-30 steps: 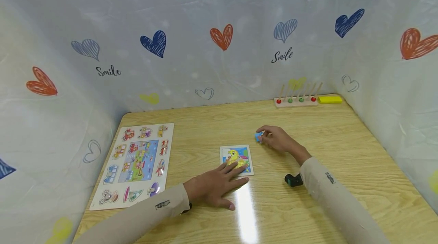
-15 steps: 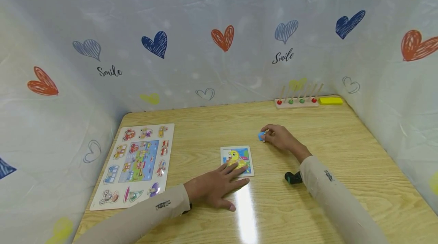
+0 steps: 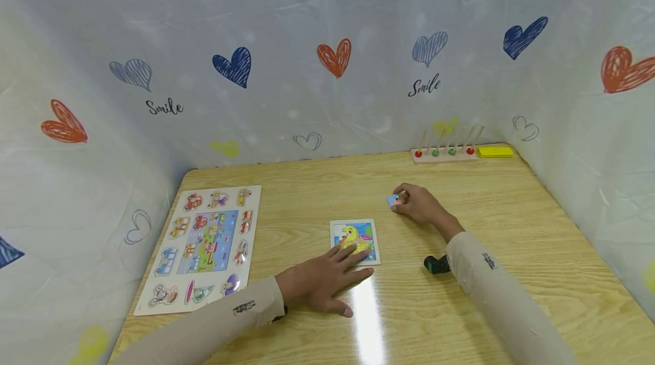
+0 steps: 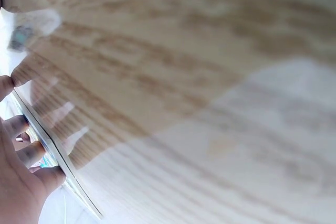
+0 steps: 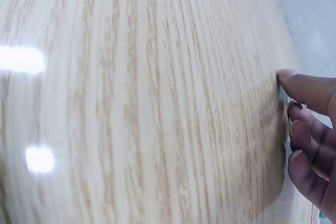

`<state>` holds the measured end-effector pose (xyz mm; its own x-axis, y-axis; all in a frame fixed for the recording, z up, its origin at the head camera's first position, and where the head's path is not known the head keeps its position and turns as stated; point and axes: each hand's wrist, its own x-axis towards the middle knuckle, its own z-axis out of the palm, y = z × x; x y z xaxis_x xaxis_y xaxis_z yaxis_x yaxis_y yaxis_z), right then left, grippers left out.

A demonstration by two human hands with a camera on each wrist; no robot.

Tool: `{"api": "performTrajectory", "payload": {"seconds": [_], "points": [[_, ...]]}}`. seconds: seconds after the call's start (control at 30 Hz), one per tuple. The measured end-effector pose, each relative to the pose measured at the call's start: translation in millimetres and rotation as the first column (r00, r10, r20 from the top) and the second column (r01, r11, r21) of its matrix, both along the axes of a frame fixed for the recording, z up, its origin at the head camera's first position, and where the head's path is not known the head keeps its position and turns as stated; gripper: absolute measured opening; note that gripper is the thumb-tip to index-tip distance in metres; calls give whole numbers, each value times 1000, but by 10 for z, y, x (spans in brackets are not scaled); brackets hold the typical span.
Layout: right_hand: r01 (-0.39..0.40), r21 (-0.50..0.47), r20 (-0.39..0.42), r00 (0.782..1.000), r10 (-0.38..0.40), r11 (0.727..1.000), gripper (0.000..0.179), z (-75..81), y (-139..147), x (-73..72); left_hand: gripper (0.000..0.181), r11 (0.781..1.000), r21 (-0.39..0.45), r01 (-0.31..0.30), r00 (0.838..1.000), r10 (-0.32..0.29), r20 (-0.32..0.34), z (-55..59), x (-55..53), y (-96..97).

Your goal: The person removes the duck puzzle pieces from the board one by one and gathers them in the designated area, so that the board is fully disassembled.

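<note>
A small square puzzle point(image 3: 367, 228) with a yellow duck-like figure lies near the table's middle. My left hand point(image 3: 327, 280) rests over its near part with fingers spread, covering some of the picture. In the left wrist view, several fingers of that hand point(image 4: 23, 182) reach over the edge of the puzzle board point(image 4: 81, 192). To the right of and beyond the puzzle, my right hand point(image 3: 419, 204) pinches a small blue puzzle piece point(image 3: 392, 200) at the tabletop. The right wrist view shows the right hand's point(image 5: 315, 124) thumb and fingers, with the piece mostly hidden.
At left lies a large white vehicle puzzle board point(image 3: 255, 211). Far right stand a pegged bead rack point(image 3: 444, 156) and a yellow block point(image 3: 494, 152). A heart-printed sheet point(image 3: 276, 103) encloses the table's back and sides.
My right hand and the blue piece have shifted slightly right and away from me, and the piece has turned, showing more of its face. My left hand stays where it was.
</note>
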<state>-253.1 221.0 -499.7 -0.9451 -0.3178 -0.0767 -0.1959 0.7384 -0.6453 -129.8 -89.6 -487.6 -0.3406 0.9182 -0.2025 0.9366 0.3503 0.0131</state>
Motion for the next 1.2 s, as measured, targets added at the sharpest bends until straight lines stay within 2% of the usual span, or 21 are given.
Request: {"api": "performTrajectory", "payload": {"seconds": [0.3,0.7,1.2], "points": [[29,88,-31,999,-26,996,38,51,-7,49,84,999,-30,-31,998,33,45,-13,4,11],[43,89,-25,999,-41,995,34,20,17,66,84,999,-33,-28,998,30,52,-16,-1,22],[77,111,-8,997,-77,991,49,40,17,87,84,999,-26,-33,999,34,41,-20,8,10]]}}
